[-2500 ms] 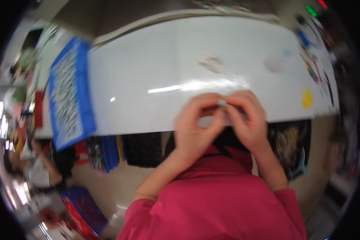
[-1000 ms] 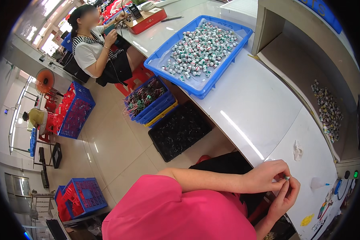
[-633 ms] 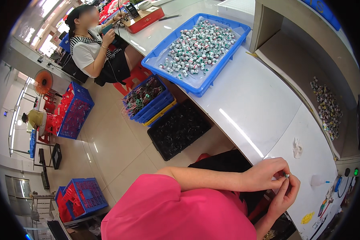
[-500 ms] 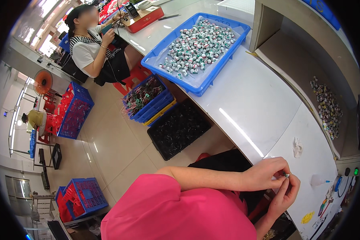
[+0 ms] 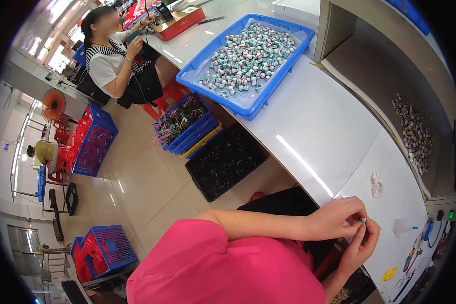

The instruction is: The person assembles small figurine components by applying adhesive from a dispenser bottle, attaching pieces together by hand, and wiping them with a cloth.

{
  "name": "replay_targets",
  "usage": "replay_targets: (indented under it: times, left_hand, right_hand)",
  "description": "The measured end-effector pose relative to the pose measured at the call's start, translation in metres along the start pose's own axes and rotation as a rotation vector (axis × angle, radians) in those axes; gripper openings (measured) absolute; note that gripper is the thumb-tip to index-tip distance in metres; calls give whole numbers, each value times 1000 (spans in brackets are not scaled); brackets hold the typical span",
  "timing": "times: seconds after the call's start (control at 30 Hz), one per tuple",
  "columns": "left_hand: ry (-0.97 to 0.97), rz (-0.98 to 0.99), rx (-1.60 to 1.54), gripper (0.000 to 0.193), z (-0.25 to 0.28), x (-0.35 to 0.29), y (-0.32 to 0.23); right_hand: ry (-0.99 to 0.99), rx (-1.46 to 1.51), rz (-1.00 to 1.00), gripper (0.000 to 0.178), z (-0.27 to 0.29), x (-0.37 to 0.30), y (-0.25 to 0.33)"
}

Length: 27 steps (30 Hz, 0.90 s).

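My left hand [image 5: 334, 219] and my right hand [image 5: 361, 247] meet above the near edge of the white table. Pinched between their fingertips is a small white-and-green piece [image 5: 362, 219]; the fingers cover most of it. Its colours resemble the small round white pieces with green and red marks [image 5: 253, 55] heaped in the blue tray [image 5: 251, 112] farther up the table. Beyond my hands lie a crumpled white tissue [image 5: 376, 185] and a small translucent bottle with a blue tip [image 5: 403, 226].
A shelf [image 5: 370, 55] along the table's far side holds a heap of small multicoloured pieces [image 5: 413, 134]. Small tools [image 5: 415, 253] and a yellow patch [image 5: 389, 274] lie at right. Blue crates of wires [image 5: 185, 119] and a black tray [image 5: 225, 162] stand on the floor. A co-worker [image 5: 111, 61] sits at upper left.
The whole view has shifted very slightly. Both hands keep the small piece pinched in nearly the same place.
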<state>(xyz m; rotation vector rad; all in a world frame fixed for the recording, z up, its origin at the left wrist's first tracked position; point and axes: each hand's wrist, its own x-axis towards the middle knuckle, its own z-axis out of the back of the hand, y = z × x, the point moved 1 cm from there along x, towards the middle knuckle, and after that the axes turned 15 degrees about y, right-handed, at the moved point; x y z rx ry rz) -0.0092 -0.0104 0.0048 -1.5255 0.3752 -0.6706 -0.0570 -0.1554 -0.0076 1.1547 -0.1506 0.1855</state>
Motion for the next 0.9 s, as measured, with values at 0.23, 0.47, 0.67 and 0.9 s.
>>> replay_targets:
  times: [0.23,0.47,0.67,0.9]
  left_hand:
    - [32,-17,53,20,3,5,5]
    - [-50,-79,27,22,8,17,18]
    - [4,-58,27,23,-4,22,21]
    - [-31,-54,38,23,-2,11,19]
  right_hand:
    - [-70,-86,-54,9,-2,2,10]
    - [-70,-135,38,15,-3,25,0]
    - [-102,-154,65,19,10,18,-3]
    - [-79,-150,79,19,3,11,0]
